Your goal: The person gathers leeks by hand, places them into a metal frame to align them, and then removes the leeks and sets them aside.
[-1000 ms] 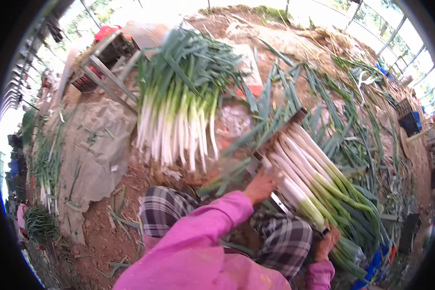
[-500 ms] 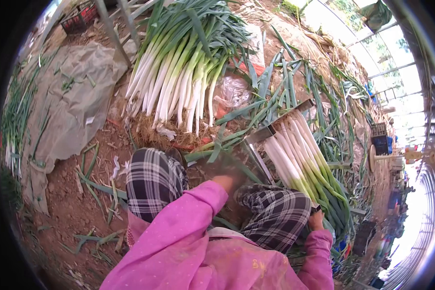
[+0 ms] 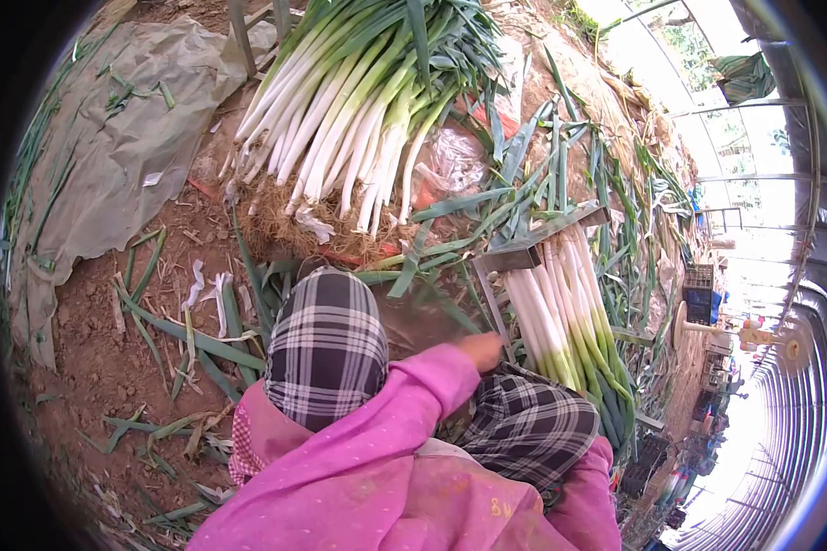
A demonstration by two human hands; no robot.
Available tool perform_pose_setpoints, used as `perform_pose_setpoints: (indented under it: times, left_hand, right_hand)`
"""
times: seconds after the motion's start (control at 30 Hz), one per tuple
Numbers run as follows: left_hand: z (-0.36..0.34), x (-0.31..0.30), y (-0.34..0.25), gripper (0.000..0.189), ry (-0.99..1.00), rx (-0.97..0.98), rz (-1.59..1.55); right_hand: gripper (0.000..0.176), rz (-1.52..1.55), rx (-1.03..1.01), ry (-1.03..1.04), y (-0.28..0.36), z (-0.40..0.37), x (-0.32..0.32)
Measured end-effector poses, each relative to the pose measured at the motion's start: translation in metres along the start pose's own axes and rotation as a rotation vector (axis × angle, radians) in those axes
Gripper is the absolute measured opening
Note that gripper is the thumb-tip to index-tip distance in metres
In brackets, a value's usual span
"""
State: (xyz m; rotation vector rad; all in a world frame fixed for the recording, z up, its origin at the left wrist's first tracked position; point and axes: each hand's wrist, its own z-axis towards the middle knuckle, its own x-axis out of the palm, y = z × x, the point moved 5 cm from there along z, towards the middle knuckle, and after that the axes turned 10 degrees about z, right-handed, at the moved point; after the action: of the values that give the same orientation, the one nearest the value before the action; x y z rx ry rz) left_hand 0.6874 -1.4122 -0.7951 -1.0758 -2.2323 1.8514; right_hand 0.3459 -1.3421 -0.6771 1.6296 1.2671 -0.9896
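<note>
My left hand is closed in front of my right knee, close to the upright metal bar of a metal rack; I cannot tell what it holds. Trimmed leeks lie side by side in this rack, white ends toward the far bracket and green leaves toward me. Only the right sleeve shows beside my knee; that hand is hidden. Ahead lies a big pile of leeks, their roots pointing toward me.
Loose leek leaves are scattered over the soil at left. A grey plastic sheet covers the ground beyond them. Clear plastic wrapping lies by the pile. Crates stand along the right side under a tunnel roof.
My left hand has moved right, from between my knees to the rack's bar. My right hand, earlier at the leeks' leafy end, has dropped out of sight. The view has shifted slightly.
</note>
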Motion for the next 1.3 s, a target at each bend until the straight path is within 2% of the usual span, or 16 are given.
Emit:
perform_pose_setpoints:
  times: [0.2,0.33,0.43,0.53,0.63,0.73,0.83,0.93,1.03,1.13,1.23,1.3]
  left_hand:
    - [0.043,0.024,-0.047,0.087,-0.078,0.0,-0.427]
    - [0.04,0.031,-0.065,0.09,-0.105,-0.082,-0.416]
    - [0.041,0.023,-0.059,0.085,-0.119,-0.051,-0.46]
    - [0.046,0.024,-0.037,0.076,-0.142,0.082,-0.42]
    - [0.059,0.02,-0.007,0.066,-0.136,0.108,-0.63]
    - [0.071,0.019,0.024,0.054,-0.137,-0.123,-0.63]
    - [0.046,0.008,0.042,0.04,-0.173,-0.243,-0.449]
    - [0.016,0.008,0.057,0.035,-0.114,-0.204,-0.163]
    - [-0.034,-0.032,0.037,0.034,0.105,-0.247,-0.153]
    - [-0.056,-0.049,0.05,0.033,-0.02,-0.3,0.097]
    - [-0.081,-0.087,0.049,0.031,-0.031,-0.216,0.093]
    - [-0.065,-0.061,0.106,0.031,0.022,-0.316,0.175]
  right_hand:
    - [0.056,0.037,-0.005,0.01,0.001,0.008,-0.002]
    - [0.056,0.058,-0.023,0.018,0.002,0.015,-0.001]
    - [0.056,0.073,-0.033,0.024,0.002,0.017,0.002]
    - [0.055,0.086,-0.046,0.017,0.004,0.021,0.001]
    - [0.055,0.097,-0.048,0.015,0.007,0.021,0.002]
    - [0.055,0.1,-0.043,0.013,0.003,0.02,0.006]
    - [0.055,0.101,-0.038,0.021,-0.001,0.018,0.011]
    - [0.054,0.098,-0.038,0.032,-0.002,0.016,0.01]
    - [0.054,0.1,-0.045,0.033,0.006,0.013,0.002]
    - [0.054,0.129,-0.06,0.021,0.009,0.015,0.001]
    - [0.054,0.167,-0.084,0.0,0.003,0.019,0.002]
    - [0.053,0.2,-0.113,-0.011,0.009,0.024,0.003]
